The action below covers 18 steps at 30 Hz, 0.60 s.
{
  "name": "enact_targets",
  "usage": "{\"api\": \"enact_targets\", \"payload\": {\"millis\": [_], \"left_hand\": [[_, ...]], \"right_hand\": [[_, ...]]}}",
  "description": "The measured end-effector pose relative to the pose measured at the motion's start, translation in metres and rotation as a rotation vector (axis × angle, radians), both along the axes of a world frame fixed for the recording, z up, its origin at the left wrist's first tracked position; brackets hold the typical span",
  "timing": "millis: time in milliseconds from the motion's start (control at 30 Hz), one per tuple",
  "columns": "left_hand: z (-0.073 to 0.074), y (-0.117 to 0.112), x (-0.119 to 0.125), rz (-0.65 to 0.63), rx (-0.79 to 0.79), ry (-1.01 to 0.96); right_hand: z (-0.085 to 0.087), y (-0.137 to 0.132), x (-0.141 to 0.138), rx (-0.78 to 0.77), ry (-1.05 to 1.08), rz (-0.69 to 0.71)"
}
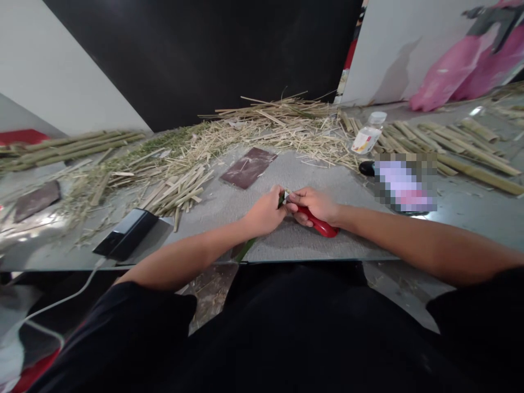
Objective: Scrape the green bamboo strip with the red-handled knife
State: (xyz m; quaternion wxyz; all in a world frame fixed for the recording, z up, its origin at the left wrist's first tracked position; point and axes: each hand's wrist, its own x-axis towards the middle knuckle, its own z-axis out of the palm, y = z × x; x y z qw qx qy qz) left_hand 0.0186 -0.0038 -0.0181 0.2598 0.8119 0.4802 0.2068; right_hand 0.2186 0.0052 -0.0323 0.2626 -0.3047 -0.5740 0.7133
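My left hand (268, 210) is closed around a green bamboo strip (245, 250), whose lower end runs down toward the table's front edge. My right hand (313, 204) grips a red-handled knife (323, 226), with the butt of the handle pointing to the lower right. Both hands meet over the grey work surface, fingertips close together where the strip and the knife come together. Fingers mostly hide the blade. Just beyond the hands lies a brown sheet (249, 168) dusted with pale powder.
Bamboo shavings (286, 128) are heaped along the back, and split strips (180, 194) lie at the left. A dark box-shaped device (126, 234) with a white cable sits front left. Rightward are a bottle (369, 134), a blurred-out phone-like object (405, 185) and bamboo pieces (477, 164).
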Motion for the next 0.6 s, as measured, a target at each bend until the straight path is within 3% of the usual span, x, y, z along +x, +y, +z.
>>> {"api": "enact_targets", "payload": {"millis": [133,300,400,533,600], "left_hand": [[0.001,-0.002,0.001,-0.024,-0.003,0.037],[0.001,-0.004,0.001,-0.019,-0.012,0.081],[0.001,-0.005,0.001,-0.003,-0.011,0.096],[0.002,-0.004,0.0,0.02,0.003,0.095],[0.003,-0.004,0.0,0.022,0.004,0.089]], "right_hand": [[0.002,0.008,0.008,-0.032,-0.045,0.173],[0.002,0.013,0.012,-0.083,-0.043,0.21],[0.001,0.009,0.008,-0.071,-0.039,0.18],[0.001,0.001,0.0,-0.025,-0.019,0.013],[0.001,0.0,0.001,-0.013,-0.02,0.013]]}}
